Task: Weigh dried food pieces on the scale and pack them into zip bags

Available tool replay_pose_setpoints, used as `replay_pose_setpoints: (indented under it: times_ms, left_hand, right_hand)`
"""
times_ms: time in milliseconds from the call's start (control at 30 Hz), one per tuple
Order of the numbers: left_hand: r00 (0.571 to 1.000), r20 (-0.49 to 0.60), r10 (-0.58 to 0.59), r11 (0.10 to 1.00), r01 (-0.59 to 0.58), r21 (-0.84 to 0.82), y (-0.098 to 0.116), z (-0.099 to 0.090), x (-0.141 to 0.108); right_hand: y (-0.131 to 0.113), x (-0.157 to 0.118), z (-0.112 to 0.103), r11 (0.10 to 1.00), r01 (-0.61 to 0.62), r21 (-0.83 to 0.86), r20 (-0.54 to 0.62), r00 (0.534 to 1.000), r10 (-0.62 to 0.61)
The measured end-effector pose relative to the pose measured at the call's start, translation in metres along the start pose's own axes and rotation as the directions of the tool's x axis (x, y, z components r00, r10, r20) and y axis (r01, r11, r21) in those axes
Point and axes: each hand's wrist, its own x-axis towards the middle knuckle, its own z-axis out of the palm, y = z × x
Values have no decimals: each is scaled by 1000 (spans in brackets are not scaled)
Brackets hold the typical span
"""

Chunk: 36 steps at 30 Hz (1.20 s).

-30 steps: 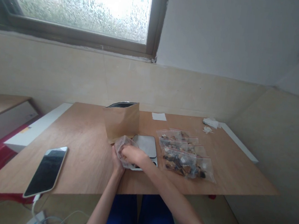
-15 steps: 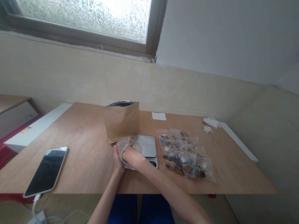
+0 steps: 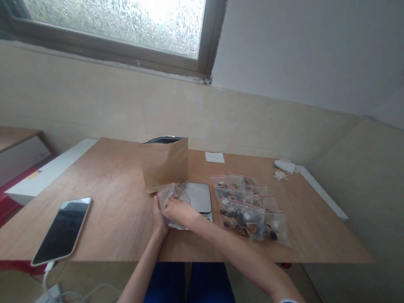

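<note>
A clear plastic bag (image 3: 165,195) is held at the table's near side, just in front of a brown paper pouch. My left hand (image 3: 159,219) is closed around the bag's left side. The fingers of my right hand (image 3: 179,210) are inside the bag's mouth; what they grip there, if anything, is hidden. Right behind the bag sits a small kitchen scale (image 3: 198,196) with a silver plate, partly covered by my right hand and forearm. The upright brown paper pouch (image 3: 164,164) has its top open, showing a silvery lining.
Several zip bags of dark and brown dried pieces (image 3: 243,217) lie right of the scale. A plugged-in tablet (image 3: 63,230) rests at the left front edge. White paper (image 3: 215,157) and crumpled tissues (image 3: 285,166) lie along the back.
My right forearm and sleeve have shifted slightly right and down, covering more of the scale's front. My right fingers stay in the bag, and my left hand keeps its hold.
</note>
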Motion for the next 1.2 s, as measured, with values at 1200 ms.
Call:
replay_pose_setpoints:
  times_ms: [1200]
  left_hand:
    - [988, 35, 153, 988, -154, 18, 12, 18, -17]
  right_hand:
    - [50, 65, -118, 929, -113, 354, -621, 714, 323]
